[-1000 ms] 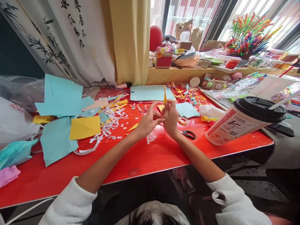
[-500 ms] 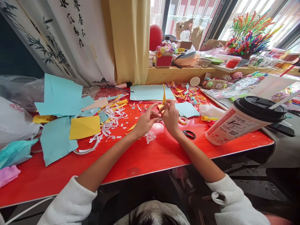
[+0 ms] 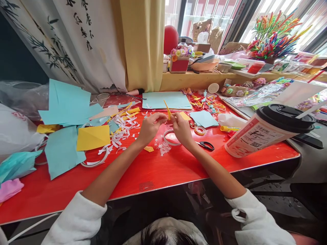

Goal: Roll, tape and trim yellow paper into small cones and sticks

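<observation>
A narrow, pointed piece of folded yellow paper (image 3: 168, 109) stands up between my two hands, above the red table (image 3: 163, 173). My right hand (image 3: 182, 128) pinches its lower end between thumb and fingers. From the other side, my left hand (image 3: 150, 128) has its fingertips closed together at the paper's lower left edge. Below the hands lie a white tape ring (image 3: 172, 137) and a crumpled clear scrap (image 3: 164, 148). A small yellow folded piece (image 3: 149, 149) rests under my left wrist. Black-handled scissors (image 3: 206, 146) lie beside my right wrist.
Blue paper sheets (image 3: 63, 149), a yellow sheet (image 3: 93, 137) and white paper shreds (image 3: 122, 132) cover the left side. A large drink cup (image 3: 258, 136) stands at the right. Behind are a blue sheet stack (image 3: 166, 100) and folded strips (image 3: 208, 103).
The yellow folded paper has moved left and lower and now leans left. My left hand has shifted left, its fingers closing together. The tape ring and small yellow piece show more fully.
</observation>
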Available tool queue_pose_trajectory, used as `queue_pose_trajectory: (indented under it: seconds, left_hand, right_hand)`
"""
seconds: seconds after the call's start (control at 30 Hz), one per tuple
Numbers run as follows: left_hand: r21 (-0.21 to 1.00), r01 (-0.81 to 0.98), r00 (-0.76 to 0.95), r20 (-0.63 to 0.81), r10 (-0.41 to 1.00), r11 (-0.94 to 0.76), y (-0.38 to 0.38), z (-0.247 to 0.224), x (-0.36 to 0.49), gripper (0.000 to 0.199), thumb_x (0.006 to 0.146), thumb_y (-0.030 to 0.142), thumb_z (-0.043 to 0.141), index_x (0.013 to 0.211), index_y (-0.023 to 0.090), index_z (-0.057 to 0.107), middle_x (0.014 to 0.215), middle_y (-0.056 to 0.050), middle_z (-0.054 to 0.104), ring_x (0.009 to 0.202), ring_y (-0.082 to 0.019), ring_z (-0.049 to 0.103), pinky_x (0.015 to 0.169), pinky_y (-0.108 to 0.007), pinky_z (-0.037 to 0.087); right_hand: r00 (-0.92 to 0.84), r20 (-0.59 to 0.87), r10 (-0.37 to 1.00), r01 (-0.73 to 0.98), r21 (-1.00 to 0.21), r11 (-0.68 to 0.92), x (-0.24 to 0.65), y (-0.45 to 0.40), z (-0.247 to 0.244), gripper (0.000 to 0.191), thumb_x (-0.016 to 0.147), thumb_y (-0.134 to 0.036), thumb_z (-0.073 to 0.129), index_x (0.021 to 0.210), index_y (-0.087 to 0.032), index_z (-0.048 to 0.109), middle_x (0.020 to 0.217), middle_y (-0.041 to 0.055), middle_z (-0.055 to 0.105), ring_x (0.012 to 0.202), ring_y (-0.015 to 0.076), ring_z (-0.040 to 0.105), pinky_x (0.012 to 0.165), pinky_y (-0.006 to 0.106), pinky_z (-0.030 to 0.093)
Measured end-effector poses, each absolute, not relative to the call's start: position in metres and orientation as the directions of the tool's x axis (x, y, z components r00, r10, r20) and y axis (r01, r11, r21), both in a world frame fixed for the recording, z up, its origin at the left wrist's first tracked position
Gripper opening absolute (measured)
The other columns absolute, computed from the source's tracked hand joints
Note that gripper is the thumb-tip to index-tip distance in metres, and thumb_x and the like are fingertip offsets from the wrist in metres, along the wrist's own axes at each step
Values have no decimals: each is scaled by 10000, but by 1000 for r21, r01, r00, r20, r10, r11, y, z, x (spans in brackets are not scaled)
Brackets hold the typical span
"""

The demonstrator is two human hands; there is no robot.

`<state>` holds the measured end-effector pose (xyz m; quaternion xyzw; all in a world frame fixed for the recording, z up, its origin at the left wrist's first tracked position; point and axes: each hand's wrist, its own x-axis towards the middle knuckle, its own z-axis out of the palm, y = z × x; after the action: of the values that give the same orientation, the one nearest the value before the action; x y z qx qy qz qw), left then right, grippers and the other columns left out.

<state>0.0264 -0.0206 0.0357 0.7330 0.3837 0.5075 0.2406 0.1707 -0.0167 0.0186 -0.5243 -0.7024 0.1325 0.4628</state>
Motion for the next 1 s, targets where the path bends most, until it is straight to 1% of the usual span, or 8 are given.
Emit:
queue_pose_trajectory:
  seconds: [0.17, 0.37, 0.6, 0.83, 0.9, 1.0]
  left_hand:
    - [744, 306, 222, 550, 805, -593, -19, 34, 25, 114, 813, 239, 562, 848, 175, 649, 869, -28, 686, 812, -147, 615, 774, -261, 462]
    - [757, 299, 233, 533, 814, -581, -18, 33, 26, 116, 811, 236, 568, 867, 178, 651, 885, -35, 689, 830, -160, 622, 783, -279, 468]
    - [768, 267, 231, 535, 813, -582, -17, 31, 25, 131, 812, 246, 577, 891, 176, 655, 915, -32, 687, 856, -156, 623, 817, -282, 475]
    - [735, 272, 228, 578, 783, -622, -15, 29, 24, 136, 815, 247, 579, 890, 190, 677, 915, -23, 694, 866, -154, 621, 821, -277, 471]
    - [735, 277, 234, 573, 785, -619, -15, 29, 24, 165, 820, 252, 573, 927, 198, 685, 931, -28, 693, 871, -153, 620, 823, -275, 467]
    - [750, 277, 250, 548, 798, -601, -16, 29, 24, 256, 827, 248, 563, 1063, 231, 659, 950, -16, 688, 878, -146, 615, 834, -268, 457]
  right_hand:
    - [-33, 488, 872, 530, -732, 429, 169, -17, 17, 187, 934, -330, 348, 872, -216, 483, 750, 29, 687, 714, 192, 683, 647, 303, 493]
    - [-41, 470, 882, 466, -772, 433, 168, -18, 19, 184, 932, -341, 358, 864, -213, 472, 740, 24, 685, 679, 169, 686, 625, 293, 520]
    - [-41, 481, 876, 469, -764, 442, 168, -20, 20, 201, 938, -341, 347, 860, -209, 477, 761, 22, 694, 672, 161, 686, 634, 289, 510]
    - [-37, 491, 871, 497, -746, 442, 169, -20, 21, 203, 941, -335, 343, 862, -207, 480, 782, 28, 704, 674, 167, 687, 613, 285, 489]
    - [-39, 484, 874, 486, -755, 440, 169, -20, 20, 208, 941, -345, 339, 873, -207, 479, 797, 34, 702, 667, 167, 686, 606, 285, 496]
    - [-43, 480, 876, 480, -759, 439, 168, -20, 20, 214, 940, -361, 338, 880, -209, 475, 781, 38, 701, 680, 175, 690, 601, 288, 505]
